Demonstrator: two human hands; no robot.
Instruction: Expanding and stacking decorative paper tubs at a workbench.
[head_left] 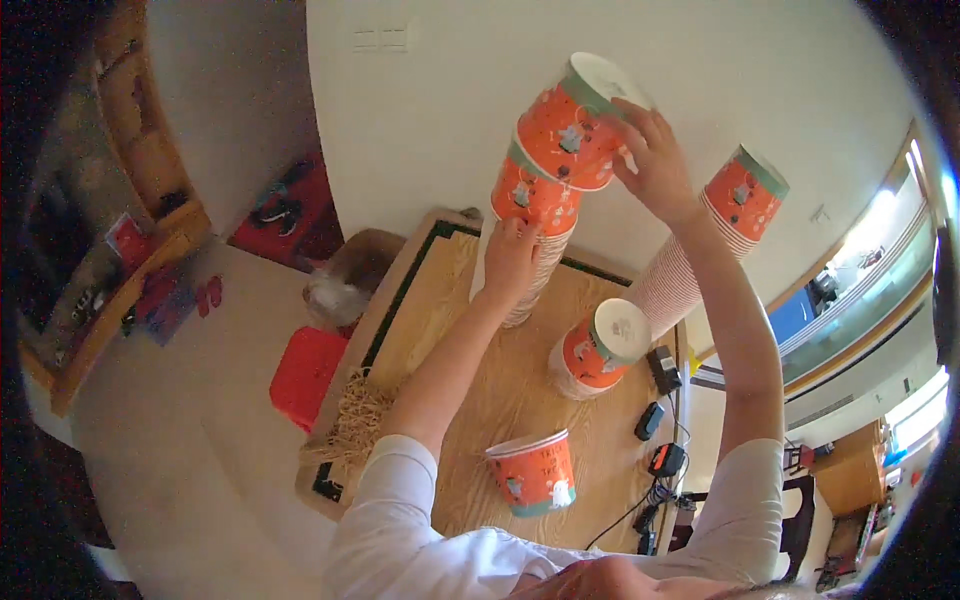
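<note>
Wooden table (470, 300) fills the middle of the frame beneath a white wall. Both forearms reach up from the lower edge. Near centre, the left hand (510, 258) wraps around a tall stack of orange paper cups (535, 225), fingers closed on its side. Above it, the right hand (655, 160) grasps a tilted orange cup (575, 125) at top centre, its rim just over the stack's top. One upright cup (532, 472) stands at lower centre.

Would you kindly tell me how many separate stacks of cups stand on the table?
3: a tall stack steadied by the left hand, a tall stack at the right, and a short stack between them. Nested cups can't be counted.
</note>
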